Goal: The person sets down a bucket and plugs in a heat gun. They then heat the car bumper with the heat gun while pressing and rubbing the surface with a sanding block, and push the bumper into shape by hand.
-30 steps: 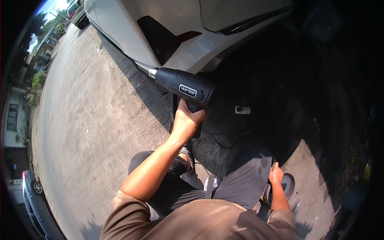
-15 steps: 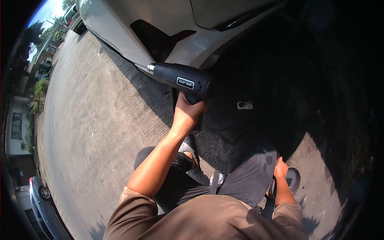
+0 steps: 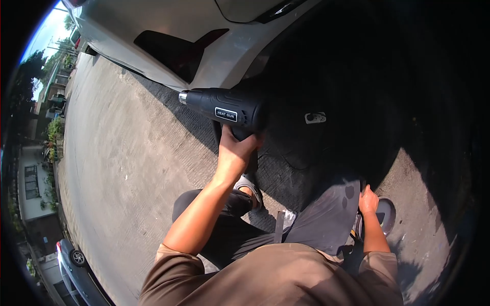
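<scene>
My left hand (image 3: 236, 152) is wrapped round the handle of a black heat gun (image 3: 204, 102) with a silver nozzle. The gun is held level, its nozzle pointing left, below the corner of a light-coloured car's bumper (image 3: 224, 64). A gap shows between nozzle and bumper in this view, though the distance is hard to judge. Beside my knee, my right hand (image 3: 368, 201) is closed against the dark trouser leg (image 3: 329, 214). What its fingers grip, if anything, is hidden.
A small pale object (image 3: 315, 118) lies on the shaded ground. A round dish-like thing (image 3: 392, 217) sits beyond my right hand. A cord (image 3: 291, 164) runs across the shadow. Another car (image 3: 76, 270) is parked at the lower left.
The view has shifted, so the car appears further left and higher. The heat gun sits slightly lower and more to the left in view; both hands keep their hold.
</scene>
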Tool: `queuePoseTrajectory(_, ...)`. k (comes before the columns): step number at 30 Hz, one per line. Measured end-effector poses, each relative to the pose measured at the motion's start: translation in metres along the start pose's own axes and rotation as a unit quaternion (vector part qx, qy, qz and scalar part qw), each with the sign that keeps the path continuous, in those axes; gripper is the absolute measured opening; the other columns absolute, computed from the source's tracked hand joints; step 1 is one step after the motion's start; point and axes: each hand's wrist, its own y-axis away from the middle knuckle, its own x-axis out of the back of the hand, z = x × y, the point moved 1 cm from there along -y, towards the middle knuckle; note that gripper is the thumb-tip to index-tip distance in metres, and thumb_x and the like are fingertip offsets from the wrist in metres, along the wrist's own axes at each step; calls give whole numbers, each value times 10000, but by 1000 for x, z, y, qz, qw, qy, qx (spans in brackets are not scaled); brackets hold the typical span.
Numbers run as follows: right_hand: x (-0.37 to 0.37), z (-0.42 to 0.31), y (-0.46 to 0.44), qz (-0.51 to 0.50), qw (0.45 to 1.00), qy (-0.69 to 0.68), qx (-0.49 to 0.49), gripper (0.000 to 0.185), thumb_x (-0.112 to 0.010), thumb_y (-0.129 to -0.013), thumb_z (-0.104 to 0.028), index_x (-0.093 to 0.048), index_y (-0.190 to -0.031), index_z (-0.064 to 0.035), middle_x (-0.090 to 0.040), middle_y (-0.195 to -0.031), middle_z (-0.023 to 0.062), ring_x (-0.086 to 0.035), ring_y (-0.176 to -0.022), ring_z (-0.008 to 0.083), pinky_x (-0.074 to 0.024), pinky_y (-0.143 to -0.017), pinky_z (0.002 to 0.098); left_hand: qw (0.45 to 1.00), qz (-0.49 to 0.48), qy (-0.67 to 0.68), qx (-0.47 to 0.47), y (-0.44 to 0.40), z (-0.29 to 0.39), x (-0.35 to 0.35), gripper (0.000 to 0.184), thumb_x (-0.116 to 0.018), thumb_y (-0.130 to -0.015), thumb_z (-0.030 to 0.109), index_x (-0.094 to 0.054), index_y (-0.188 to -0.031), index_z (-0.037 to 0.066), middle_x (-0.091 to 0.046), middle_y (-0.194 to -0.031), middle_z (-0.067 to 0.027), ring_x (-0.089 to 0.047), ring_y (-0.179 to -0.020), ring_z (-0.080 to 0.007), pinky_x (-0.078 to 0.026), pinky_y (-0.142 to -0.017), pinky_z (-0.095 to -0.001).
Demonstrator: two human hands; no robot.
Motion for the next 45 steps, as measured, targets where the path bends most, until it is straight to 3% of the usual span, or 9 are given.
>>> queuePoseTrajectory(4, -2, 3, -4, 3, 1000, -14, 9, 343, -660, -857, -260, -566, -1082, -19, -717, -929, 198, -687, -890, 403, -533, -812, 501, 998, -37, 12, 54, 12, -10, -18, 385, -764, -798, 89, -534, -1095, 2, -633, -810, -81, -638, -678, -172, -530, -655, -306)
queuePoseTrajectory(7, 2, 1, -5, 2, 1000, -24, -5, 320, -664, -862, -268, -551, -1042, -29, -715, -923, 208, -685, -884, 416, -535, -802, 510, 997, -41, 22, 62, 11, -11, -23, 374, -759, -802, 84, -535, -1090, 3, -631, -804, -77, -640, -679, -174, -534, -660, -308)
queuePoseTrajectory(16, 6, -2, -3, -2, 1000, -21, -15, 301, -691, -860, -248, -539, -1027, -48, -714, -917, 212, -681, -889, 431, -532, -805, 522, 999, 35, 7, -4, -10, 29, 11, 366, -746, -800, 86, -545, -1092, -7, -641, -844, -80, -653, -689, -172, -538, -650, -307)
queuePoseTrajectory(20, 3, -2, -1, -2, 1000, -11, -18, 314, -695, -856, -250, -541, -1039, -46, -711, -913, 215, -681, -888, 431, -530, -800, 524, 999, 11, 3, -47, -10, 40, 24, 371, -742, -783, 88, -545, -1081, -10, -637, -841, -87, -638, -663, -164, -517, -632, -290)
queuePoseTrajectory(26, 3, -3, -1, -3, 1000, -5, -17, 296, -705, -867, -221, -527, -1016, -36, -709, -921, 226, -677, -906, 440, -521, -815, 528, 1000, -3, -6, -28, -8, 42, 24, 375, -732, -760, 81, -529, -1056, -25, -627, -783, -81, -628, -647, -159, -503, -613, -290)
queuePoseTrajectory(31, -4, 2, -2, -1, 1000, 4, -15, 298, -688, -888, -232, -539, -1041, -25, -710, -939, 221, -674, -917, 439, -519, -814, 529, 998, -8, 14, -65, -5, 46, 21, 389, -714, -743, 54, -511, -1057, -53, -612, -770, -84, -613, -640, -151, -483, -591, -268)
queuePoseTrajectory(37, -7, 5, -4, -1, 1000, -1, -12, 317, -654, -908, -273, -547, -1069, -21, -709, -954, 224, -668, -917, 445, -515, -822, 529, 998, -22, 27, -56, -5, 48, 22, 413, -726, -737, 59, -506, -1068, -55, -616, -788, -86, -617, -652, -158, -495, -606, -284)
queuePoseTrajectory(45, 1, 1, -3, -3, 1000, 3, -18, 300, -692, -881, -235, -529, -1020, -24, -706, -951, 225, -668, -932, 436, -513, -822, 526, 999, -3, 5, -48, -6, 42, 26, 404, -742, -739, 71, -526, -1062, -43, -619, -811, -83, -615, -663, -154, -501, -622, -284)
